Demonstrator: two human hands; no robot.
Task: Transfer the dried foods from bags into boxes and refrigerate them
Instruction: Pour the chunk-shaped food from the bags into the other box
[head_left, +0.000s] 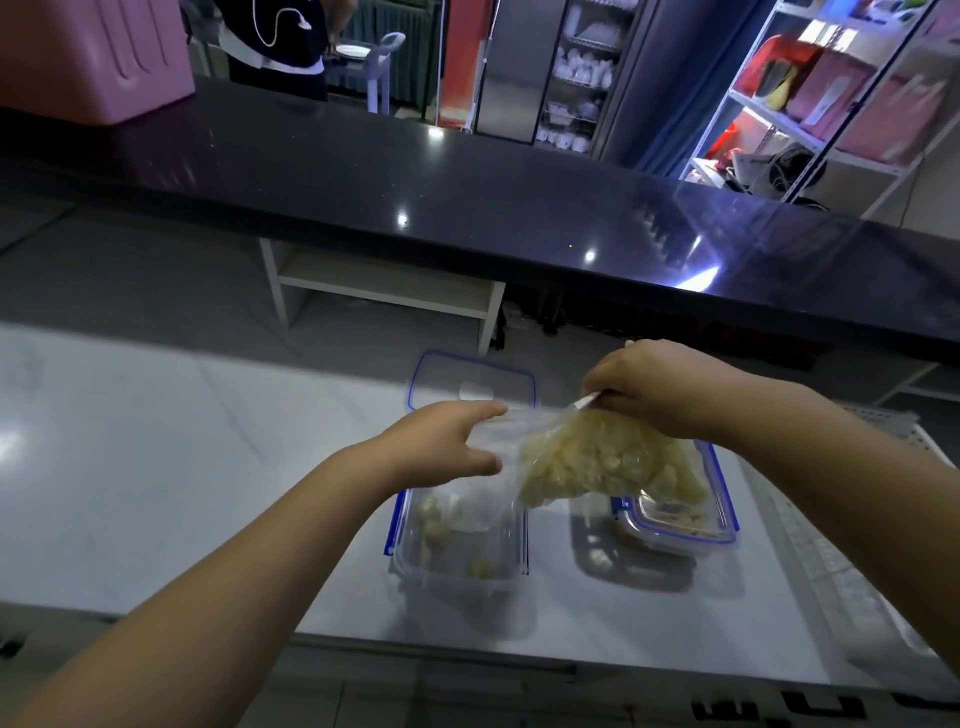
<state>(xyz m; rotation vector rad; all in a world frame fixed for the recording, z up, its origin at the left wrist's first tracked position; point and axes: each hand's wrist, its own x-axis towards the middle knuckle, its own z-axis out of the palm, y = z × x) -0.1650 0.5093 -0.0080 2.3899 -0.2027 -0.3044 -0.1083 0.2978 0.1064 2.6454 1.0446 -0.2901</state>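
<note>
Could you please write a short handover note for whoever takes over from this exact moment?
Left hand holds the bag by its left edge; right hand pinches its top right.
The bag, mostly full of pale dried pieces, hangs over the open box, which holds only a few pieces.
A loose lid lies behind it; a second box sits lidded at the right.
Left: empty the bag, lid the box, refrigerate.
</note>
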